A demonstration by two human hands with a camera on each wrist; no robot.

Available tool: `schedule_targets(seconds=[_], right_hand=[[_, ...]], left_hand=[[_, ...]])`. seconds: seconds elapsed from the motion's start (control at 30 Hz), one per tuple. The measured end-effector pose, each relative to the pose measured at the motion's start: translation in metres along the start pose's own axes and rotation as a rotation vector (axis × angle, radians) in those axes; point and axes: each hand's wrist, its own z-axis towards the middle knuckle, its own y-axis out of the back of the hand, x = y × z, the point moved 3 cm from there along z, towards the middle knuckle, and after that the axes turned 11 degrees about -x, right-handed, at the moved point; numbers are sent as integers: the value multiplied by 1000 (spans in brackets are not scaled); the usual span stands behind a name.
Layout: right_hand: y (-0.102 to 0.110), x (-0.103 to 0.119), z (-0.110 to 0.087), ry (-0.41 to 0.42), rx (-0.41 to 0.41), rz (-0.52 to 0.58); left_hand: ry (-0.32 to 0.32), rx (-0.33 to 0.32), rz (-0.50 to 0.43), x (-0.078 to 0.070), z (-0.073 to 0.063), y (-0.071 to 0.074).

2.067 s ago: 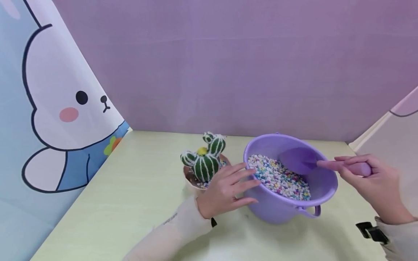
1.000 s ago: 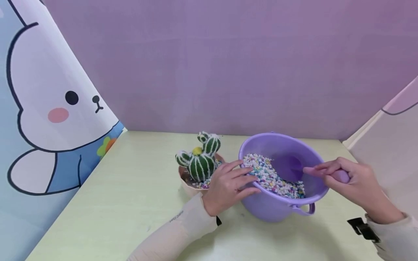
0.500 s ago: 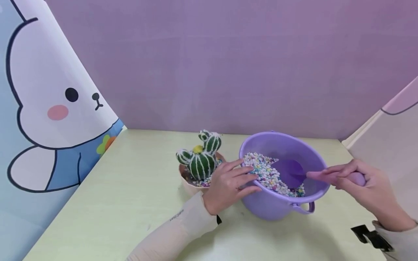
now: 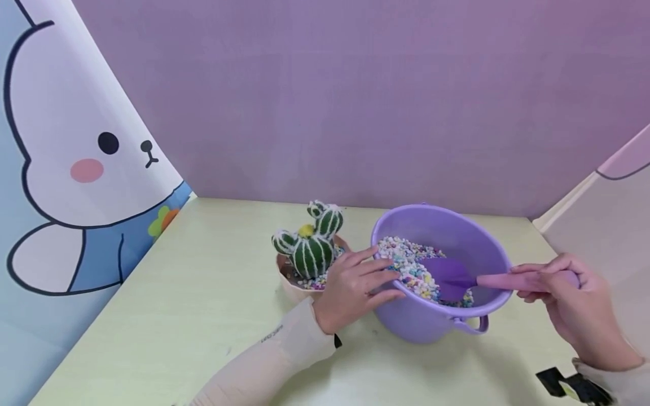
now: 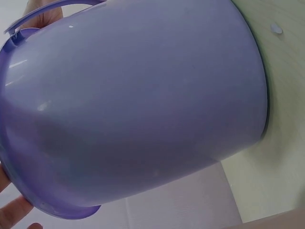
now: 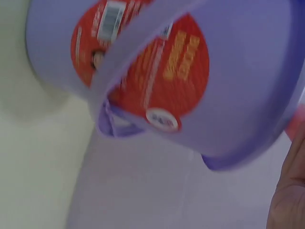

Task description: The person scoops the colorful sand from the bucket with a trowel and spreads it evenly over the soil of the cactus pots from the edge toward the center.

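Observation:
A purple bucket (image 4: pixel 418 324) holds a bed of small multicoloured pebbles (image 4: pixel 403 254), heaped higher on the left. Across its left rim rests my left hand (image 4: pixel 350 293), fingers spread and fairly straight; in the left wrist view fingertips (image 5: pixel 14 212) show at the rim. My right hand (image 4: pixel 576 301) grips the pink handle of a small trowel (image 4: pixel 449 276) over the right rim. The trowel's purple blade lies in the pebbles, its edge partly buried. In the right wrist view the hand shows only at the right edge, beside the bucket's rim.
Left of the bucket stands a potted cactus (image 4: pixel 312 256), its pale pot (image 4: pixel 291 290) partly behind my left hand, with pebbles around the stem. A light yellow-green table (image 4: pixel 203 316) lies beneath, with a purple backdrop (image 4: pixel 304 113) behind. The bucket carries a red label (image 6: pixel 186 67).
The trowel's blade has come from the bucket's right inner wall down and left into the pebbles, and its handle has levelled. My left hand stays at the rim.

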Motion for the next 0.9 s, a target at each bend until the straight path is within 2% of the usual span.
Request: schedule_targets(seconds=[0.13,0.3,0.4,0.53,0.7,0.9], right_hand=[[-4,-5,3,-26,-11,80],[-7,-8,3,9,62,259],[-9,-8,3,14,72,309],[-12,-7,1,12,43,333],[-16,-7,-3,22,-3,306],[-17,-4,-4,26,-3,265]], left_hand=[[-5,-3,-1,0,1,2],[-15,4,2,1,3,3],[-16,7,7,1,3,4],[-14,9,10,1,2,5],[-24,10,7,2,2,5],[-56,6,-4,2,0,11]])
